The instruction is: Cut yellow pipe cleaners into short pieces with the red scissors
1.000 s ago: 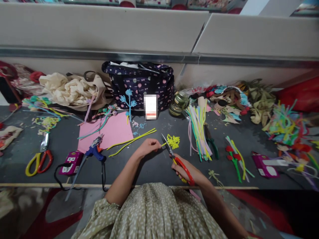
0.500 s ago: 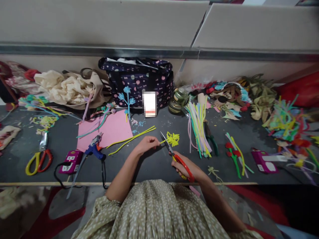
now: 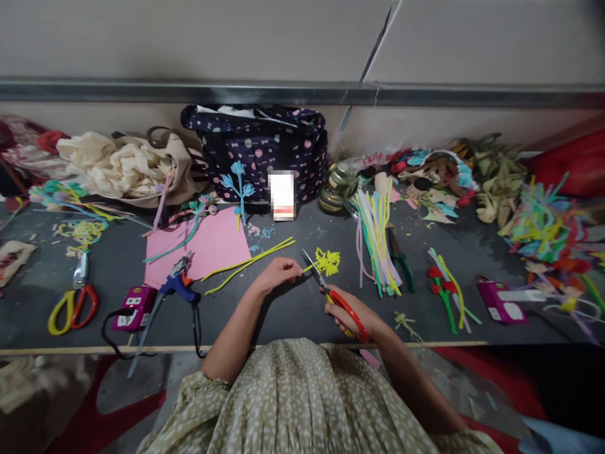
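My left hand [image 3: 282, 272] pinches a short yellow-green stem whose tip pokes out to the right, between the blades of the scissors. In my right hand [image 3: 347, 311] are the scissors [image 3: 350, 310] with red and yellow handles, blades pointing up and left, a little apart. Just right of the blades lies a small pile of cut yellow-green pieces [image 3: 328, 261]. Two long yellow-green stems [image 3: 255, 257] rest on the dark table [image 3: 293, 315], up and left of my left hand.
Left: pink sheet [image 3: 212, 233], blue glue gun [image 3: 179, 282], second scissors [image 3: 75, 302], purple box [image 3: 135, 308]. Behind: patterned bag [image 3: 255, 151], glass jar [image 3: 336, 189]. Right: bundle of coloured stems [image 3: 378, 239], dark-handled pliers [image 3: 401, 268], red flowers on green stems [image 3: 442, 293], another purple box [image 3: 501, 302].
The view has tilted slightly, so the background sits a little higher. Both hands, the stem and the scissors hold nearly the same places.
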Tool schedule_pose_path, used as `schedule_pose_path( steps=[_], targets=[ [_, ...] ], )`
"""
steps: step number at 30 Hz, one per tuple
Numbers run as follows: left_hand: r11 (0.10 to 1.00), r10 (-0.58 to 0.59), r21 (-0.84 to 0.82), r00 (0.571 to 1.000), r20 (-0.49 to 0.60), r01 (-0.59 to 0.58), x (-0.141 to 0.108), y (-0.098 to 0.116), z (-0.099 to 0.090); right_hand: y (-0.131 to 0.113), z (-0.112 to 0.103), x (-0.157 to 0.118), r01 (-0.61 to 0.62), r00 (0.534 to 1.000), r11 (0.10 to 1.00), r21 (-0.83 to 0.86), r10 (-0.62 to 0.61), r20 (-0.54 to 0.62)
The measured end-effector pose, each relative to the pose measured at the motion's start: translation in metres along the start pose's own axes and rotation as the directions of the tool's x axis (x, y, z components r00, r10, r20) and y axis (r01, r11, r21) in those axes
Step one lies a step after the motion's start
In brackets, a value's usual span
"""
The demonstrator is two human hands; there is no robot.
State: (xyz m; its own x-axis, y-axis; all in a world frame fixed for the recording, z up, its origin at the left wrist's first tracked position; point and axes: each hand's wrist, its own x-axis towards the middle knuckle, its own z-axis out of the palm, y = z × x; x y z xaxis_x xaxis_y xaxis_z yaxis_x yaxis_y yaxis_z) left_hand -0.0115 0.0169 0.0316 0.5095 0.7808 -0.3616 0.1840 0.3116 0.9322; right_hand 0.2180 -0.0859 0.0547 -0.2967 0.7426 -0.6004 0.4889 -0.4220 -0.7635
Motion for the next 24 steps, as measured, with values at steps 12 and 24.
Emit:
schedule_pose_path(
  steps=[12,24],
  targets=[
    [0.999,-0.017,-0.029,0.999,0.028,0.017,0.002,0.000,0.000,-0.008,-0.002,0.000,-0.030,1.000,0.999,-0.023,0.029,-0.009],
    [0.999,-0.052,-0.011,0.999,-0.007,0.052,0.005,0.000,0.003,-0.011,0.000,0.002,-0.056,0.997,0.998,0.015,0.056,-0.046]
  ],
)
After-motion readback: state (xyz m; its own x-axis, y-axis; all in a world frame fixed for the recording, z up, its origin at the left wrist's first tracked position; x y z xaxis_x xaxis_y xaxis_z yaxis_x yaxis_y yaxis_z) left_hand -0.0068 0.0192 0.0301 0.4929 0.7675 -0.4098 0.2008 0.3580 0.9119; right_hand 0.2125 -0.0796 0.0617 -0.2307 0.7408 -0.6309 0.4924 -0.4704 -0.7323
